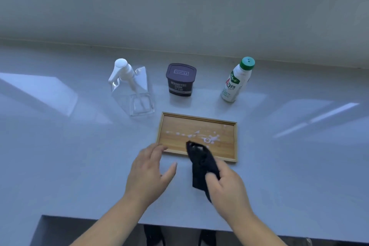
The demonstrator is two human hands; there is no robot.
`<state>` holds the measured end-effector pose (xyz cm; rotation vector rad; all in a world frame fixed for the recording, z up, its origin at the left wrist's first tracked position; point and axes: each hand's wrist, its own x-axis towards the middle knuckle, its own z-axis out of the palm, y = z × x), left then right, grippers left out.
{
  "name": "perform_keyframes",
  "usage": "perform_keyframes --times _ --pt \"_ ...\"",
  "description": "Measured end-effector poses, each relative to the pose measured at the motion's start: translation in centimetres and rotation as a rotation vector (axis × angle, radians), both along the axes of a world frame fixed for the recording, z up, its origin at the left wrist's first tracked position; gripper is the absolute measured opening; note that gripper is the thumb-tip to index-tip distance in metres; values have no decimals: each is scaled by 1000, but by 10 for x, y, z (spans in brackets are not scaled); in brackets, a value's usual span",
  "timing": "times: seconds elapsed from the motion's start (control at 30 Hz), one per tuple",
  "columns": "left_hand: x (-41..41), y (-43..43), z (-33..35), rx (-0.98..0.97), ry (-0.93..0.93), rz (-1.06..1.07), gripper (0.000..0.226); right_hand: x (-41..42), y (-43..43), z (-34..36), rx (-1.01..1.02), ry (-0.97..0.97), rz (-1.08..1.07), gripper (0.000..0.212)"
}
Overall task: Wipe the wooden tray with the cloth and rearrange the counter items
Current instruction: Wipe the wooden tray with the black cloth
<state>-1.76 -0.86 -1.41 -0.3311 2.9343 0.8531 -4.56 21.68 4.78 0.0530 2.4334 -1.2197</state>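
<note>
A wooden tray (pixel 217 126) lies on the pale counter, with white splashes of liquid across its middle. My right hand (pixel 225 183) grips a black cloth (pixel 200 163), and the cloth's top end hangs over the tray's near edge. My left hand (pixel 148 171) hovers open beside the tray's near left corner, fingers spread, holding nothing. Behind the tray stand a clear pump bottle (pixel 131 88), a dark cocoa tub (pixel 180 79) and a white drink bottle with a green cap (pixel 236 81).
The counter (pixel 60 146) runs up to a wall ledge behind the three containers. Its near edge drops off just below my forearms, with a dark gap underneath.
</note>
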Motion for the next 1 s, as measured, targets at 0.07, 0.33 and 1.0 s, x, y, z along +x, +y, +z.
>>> perform_keyframes --times 0.07,0.33,1.0 --pt "2 -10 -14 -153 7 -80 77 -11 6 10 -80 64 -122 45" --pt "-16 -28 -54 -194 11 -97 96 -69 26 -10 163 311 -113 71" --pt "-71 -37 -67 -280 -86 -135 126 -83 -75 -83 542 183 200 74"
